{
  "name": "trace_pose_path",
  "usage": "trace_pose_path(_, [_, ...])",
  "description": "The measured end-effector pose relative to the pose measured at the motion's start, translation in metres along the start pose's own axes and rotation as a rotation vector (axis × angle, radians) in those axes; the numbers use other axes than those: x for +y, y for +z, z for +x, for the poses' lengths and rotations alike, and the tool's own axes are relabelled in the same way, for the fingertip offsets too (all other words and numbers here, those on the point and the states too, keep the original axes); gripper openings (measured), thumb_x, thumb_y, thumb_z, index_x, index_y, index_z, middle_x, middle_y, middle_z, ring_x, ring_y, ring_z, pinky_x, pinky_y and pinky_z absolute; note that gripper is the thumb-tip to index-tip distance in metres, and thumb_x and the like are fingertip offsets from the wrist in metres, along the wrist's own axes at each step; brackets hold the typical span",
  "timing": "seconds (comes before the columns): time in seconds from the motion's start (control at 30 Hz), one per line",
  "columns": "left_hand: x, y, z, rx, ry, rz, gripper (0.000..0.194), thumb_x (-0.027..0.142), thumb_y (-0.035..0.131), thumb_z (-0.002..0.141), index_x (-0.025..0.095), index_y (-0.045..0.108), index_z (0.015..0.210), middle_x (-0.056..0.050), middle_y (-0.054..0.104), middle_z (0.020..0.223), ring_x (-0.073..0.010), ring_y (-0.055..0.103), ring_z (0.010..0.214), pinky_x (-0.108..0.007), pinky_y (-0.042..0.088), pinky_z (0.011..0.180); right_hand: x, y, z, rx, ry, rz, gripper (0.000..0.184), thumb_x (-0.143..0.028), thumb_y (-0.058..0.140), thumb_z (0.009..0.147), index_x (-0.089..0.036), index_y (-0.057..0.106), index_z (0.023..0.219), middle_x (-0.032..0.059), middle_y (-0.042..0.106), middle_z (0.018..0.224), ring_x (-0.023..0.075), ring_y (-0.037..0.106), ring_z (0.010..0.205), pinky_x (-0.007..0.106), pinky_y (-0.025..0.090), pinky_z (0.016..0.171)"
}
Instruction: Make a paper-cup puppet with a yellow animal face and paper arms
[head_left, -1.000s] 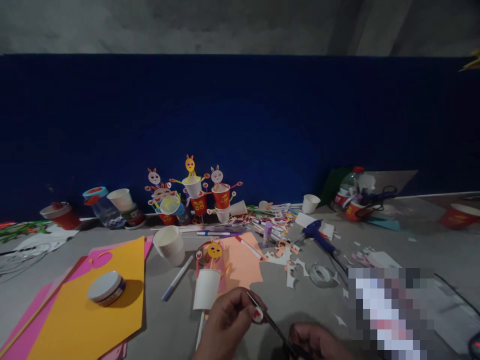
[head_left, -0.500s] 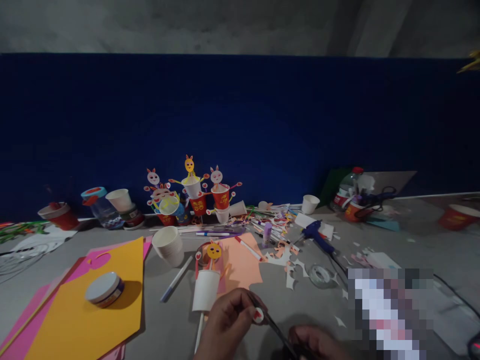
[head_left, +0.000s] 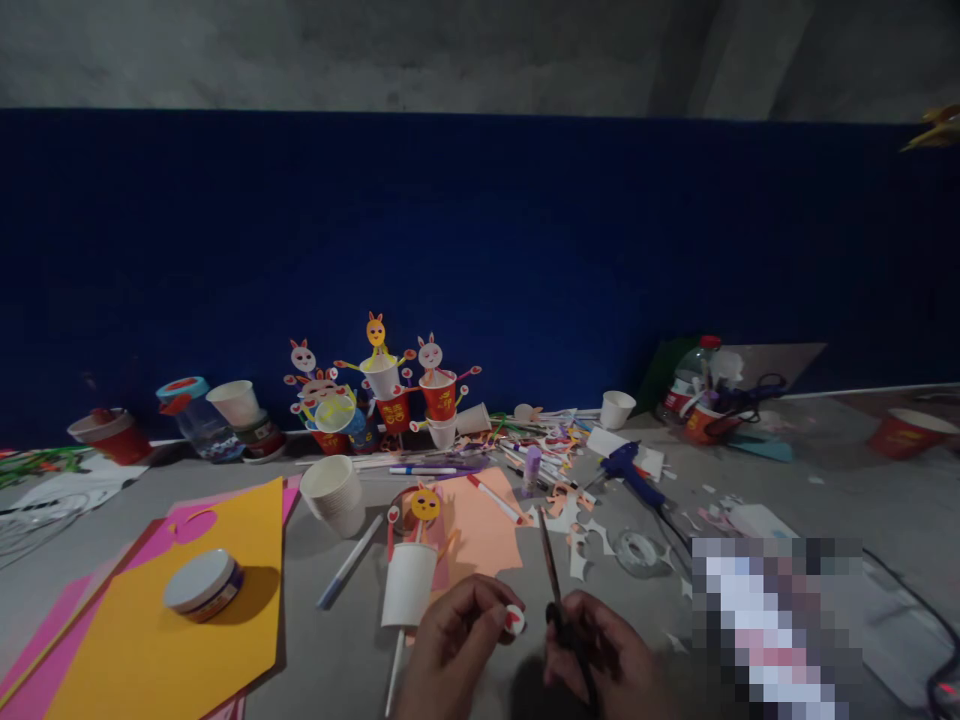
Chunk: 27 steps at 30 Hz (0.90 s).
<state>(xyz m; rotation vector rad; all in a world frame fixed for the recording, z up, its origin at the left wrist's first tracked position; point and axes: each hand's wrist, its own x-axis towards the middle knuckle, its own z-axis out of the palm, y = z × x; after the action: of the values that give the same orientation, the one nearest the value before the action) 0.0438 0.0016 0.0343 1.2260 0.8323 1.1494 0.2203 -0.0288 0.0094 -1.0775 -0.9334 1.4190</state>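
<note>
Between the thumb and fingers of my left hand (head_left: 463,640) is a small white paper disc (head_left: 514,620) with a red heart on it. My right hand (head_left: 600,650) grips a pair of scissors (head_left: 551,565), blades pointing away from me and apart from the disc. Just beyond my left hand lies a white paper cup (head_left: 410,585) on a white stick, with a yellow animal face (head_left: 425,503) and paper arms at its far end. Peach paper (head_left: 480,520) lies flat behind my hands.
Yellow paper (head_left: 247,500) bearing a round tub (head_left: 204,583) is at left. A paper cup stack (head_left: 332,495) and a marker (head_left: 350,562) stand nearer the middle. Paper scraps, clear tape (head_left: 637,552) and a blue glue gun (head_left: 634,472) are at right. Finished-looking cup puppets (head_left: 439,390) line the back.
The scissors have moved away from the heart disc, to the right, and their blades now point more upright. My right hand has risen further into view. The disc stays in my left hand.
</note>
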Motion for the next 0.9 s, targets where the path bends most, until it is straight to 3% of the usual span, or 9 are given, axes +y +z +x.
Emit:
trace_pose_path(0.13, [-0.004,0.004,-0.004,0.095,0.063,0.026,0.027,0.038,0.070,0.086,0.021,0.067,0.066,-0.006,0.070,0.087,-0.0212,0.062,0.088,-0.026,0.047,0.077,0.004,0.015,0.011,0.037,-0.159,-0.015,0.026,-0.033,0.085,0.068,-0.021,0.064,0.078,0.0024,0.071,0.076,0.0190,0.066,0.071,0.027,0.052,0.067])
trace_pose_path(0.27, [0.000,0.010,-0.009,0.136,0.083,0.029,0.025,0.038,0.070,0.085,0.021,0.068,0.067,-0.005,0.068,0.087,-0.0204,0.061,0.083,-0.026,0.046,0.073,0.010,0.022,0.017,0.073,-0.162,-0.036,0.028,-0.021,0.086,0.062,-0.022,0.061,0.075,-0.0017,0.069,0.070,0.0159,0.063,0.066,0.022,0.050,0.062])
trace_pose_path(0.47, [-0.001,0.009,-0.010,0.069,0.067,-0.027,0.026,0.038,0.070,0.086,0.021,0.068,0.066,-0.005,0.067,0.083,-0.0209,0.061,0.083,-0.027,0.045,0.075,0.006,0.024,0.019,0.108,-0.167,0.035,0.028,-0.019,0.084,0.058,-0.021,0.060,0.071,-0.0034,0.067,0.066,0.0134,0.060,0.061,0.019,0.046,0.056])
trace_pose_path(0.67, [-0.009,0.002,-0.007,-0.031,0.055,-0.041,0.025,0.036,0.070,0.085,0.020,0.066,0.066,-0.003,0.062,0.079,-0.0199,0.059,0.080,-0.027,0.043,0.075,-0.005,0.022,0.019,0.021,-0.122,0.061,0.032,-0.015,0.087,0.055,-0.021,0.058,0.069,-0.0032,0.067,0.065,0.0137,0.059,0.061,0.020,0.046,0.058])
trace_pose_path(0.8, [-0.008,0.001,-0.006,-0.079,-0.003,-0.056,0.027,0.039,0.067,0.086,0.019,0.063,0.067,-0.002,0.061,0.076,-0.0181,0.055,0.074,-0.026,0.042,0.071,-0.014,0.024,0.017,-0.025,-0.072,0.015,0.039,-0.018,0.090,0.051,-0.022,0.056,0.068,-0.0048,0.063,0.062,0.0131,0.055,0.059,0.020,0.044,0.055])
trace_pose_path(0.9, [-0.003,0.000,-0.007,-0.078,0.044,-0.009,0.031,0.042,0.065,0.088,0.020,0.062,0.067,-0.001,0.059,0.074,-0.0176,0.054,0.072,-0.026,0.041,0.070,-0.015,0.023,0.015,0.010,-0.036,0.006,0.040,-0.024,0.091,0.053,-0.022,0.056,0.072,-0.0037,0.064,0.068,0.0136,0.055,0.063,0.021,0.044,0.059])
